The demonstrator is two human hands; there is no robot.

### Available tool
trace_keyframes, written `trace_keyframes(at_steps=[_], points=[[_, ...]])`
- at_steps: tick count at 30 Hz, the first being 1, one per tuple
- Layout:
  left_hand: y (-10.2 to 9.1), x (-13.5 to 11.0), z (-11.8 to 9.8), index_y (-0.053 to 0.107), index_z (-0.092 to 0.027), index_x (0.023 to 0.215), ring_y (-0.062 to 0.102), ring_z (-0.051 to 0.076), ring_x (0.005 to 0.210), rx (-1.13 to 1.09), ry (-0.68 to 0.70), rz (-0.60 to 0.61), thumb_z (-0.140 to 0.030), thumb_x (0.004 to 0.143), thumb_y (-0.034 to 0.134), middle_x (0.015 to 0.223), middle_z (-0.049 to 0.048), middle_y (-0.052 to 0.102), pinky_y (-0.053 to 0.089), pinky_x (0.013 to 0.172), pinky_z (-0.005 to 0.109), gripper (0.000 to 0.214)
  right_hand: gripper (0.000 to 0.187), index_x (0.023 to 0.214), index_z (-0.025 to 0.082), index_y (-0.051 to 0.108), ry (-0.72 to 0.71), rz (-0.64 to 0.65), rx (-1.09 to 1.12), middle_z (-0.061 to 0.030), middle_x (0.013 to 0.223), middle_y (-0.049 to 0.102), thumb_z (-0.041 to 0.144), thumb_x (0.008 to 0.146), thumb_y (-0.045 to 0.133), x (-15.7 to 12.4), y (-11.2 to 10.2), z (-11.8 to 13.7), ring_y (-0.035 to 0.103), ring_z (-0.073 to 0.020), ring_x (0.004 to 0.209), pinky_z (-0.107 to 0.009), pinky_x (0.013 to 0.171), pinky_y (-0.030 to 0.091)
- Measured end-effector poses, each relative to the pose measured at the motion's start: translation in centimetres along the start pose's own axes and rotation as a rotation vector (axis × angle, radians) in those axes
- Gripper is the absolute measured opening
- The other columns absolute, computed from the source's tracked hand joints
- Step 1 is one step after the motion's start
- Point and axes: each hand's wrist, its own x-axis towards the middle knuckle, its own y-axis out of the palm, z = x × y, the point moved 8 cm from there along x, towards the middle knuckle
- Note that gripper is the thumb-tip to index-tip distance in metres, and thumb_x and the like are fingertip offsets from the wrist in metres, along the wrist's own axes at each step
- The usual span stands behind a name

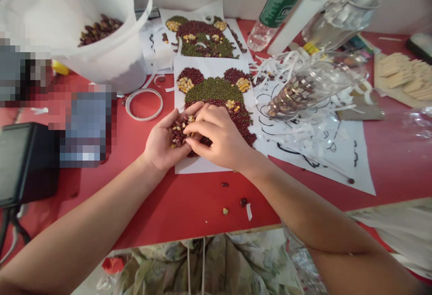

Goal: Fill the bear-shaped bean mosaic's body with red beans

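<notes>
My left hand [162,140] lies palm up and cupped, holding a small heap of dark red beans and yellow corn kernels [178,134]. My right hand [216,133] rests over it, with its fingertips at the heap, and hides part of the pile. Both hands are above a white paper sheet [199,164] bearing a bear-shaped mosaic of green mung beans, red beans and corn [216,90]. A similar mosaic [199,38] lies farther back on the red table [189,209].
A white bucket [74,25] holding red beans stands at the back left, beside a blurred blue object [86,128] and a black device [27,160]. To the right lie a cut plastic bottle with beans [290,90], shredded white strips and wooden sticks [401,77]. Loose beans [232,196] dot the table.
</notes>
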Motion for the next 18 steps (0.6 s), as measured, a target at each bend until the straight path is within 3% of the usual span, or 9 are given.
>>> trace_keyframes(at_steps=[6, 11, 18], points=[[-0.3, 0.1, 0.1, 0.056, -0.017, 0.138, 0.05, 0.023, 0.14, 0.002, -0.001, -0.012, -0.037, 0.1, 0.036, 0.135, 0.0071, 0.066, 0.043, 0.117, 0.039, 0.047, 0.018, 0.092, 0.02, 0.071, 0.039, 0.091, -0.004, -0.0056, 0.09, 0.062, 0.023, 0.092, 0.053, 0.3, 0.8, -0.1, 0.052, -0.0218, 0.095, -0.037, 0.088, 0.034], [-0.4, 0.2, 0.3, 0.057, -0.016, 0.135, 0.052, 0.025, 0.139, -0.02, 0.002, -0.017, -0.037, 0.1, 0.034, 0.136, 0.0087, 0.066, 0.044, 0.116, 0.041, 0.047, 0.016, 0.091, 0.018, 0.07, 0.187, 0.151, -0.009, -0.0057, 0.089, 0.063, 0.015, 0.087, 0.055, 0.8, 1.3, -0.4, 0.054, -0.021, 0.092, -0.036, 0.084, 0.034], [-0.2, 0.2, -0.2, 0.059, -0.014, 0.133, 0.049, 0.023, 0.141, -0.007, 0.041, -0.032, -0.037, 0.101, 0.032, 0.137, 0.0094, 0.065, 0.042, 0.118, 0.038, 0.048, 0.016, 0.084, 0.016, 0.067, 0.299, 0.151, -0.051, -0.0062, 0.089, 0.065, 0.014, 0.089, 0.053, 1.1, 1.5, -0.4, 0.055, -0.0185, 0.084, -0.035, 0.079, 0.033]])
